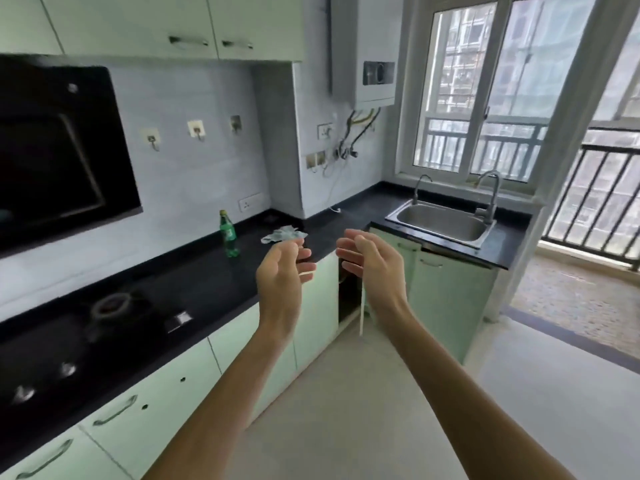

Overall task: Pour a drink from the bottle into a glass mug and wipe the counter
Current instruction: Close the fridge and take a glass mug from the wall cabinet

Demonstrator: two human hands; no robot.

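One head-worn wide-angle view looks forward and down along the counter (194, 289), probably from near it

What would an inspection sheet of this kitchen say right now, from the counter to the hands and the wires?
Surface: black counter, with a stove set in at the left and a sink at the right.
Job's things: green bottle upright, cap on, near the wall; crumpled cloth beside it; no glass mug seen.
Clutter: nothing seen.
Hands: left hand and right hand raised in front of the counter, fingers relaxed, holding nothing.
Cables: loose wires hang on the wall under the water heater.
Surroundings: wall cupboards, window, balcony railing; one lower cupboard looks open.
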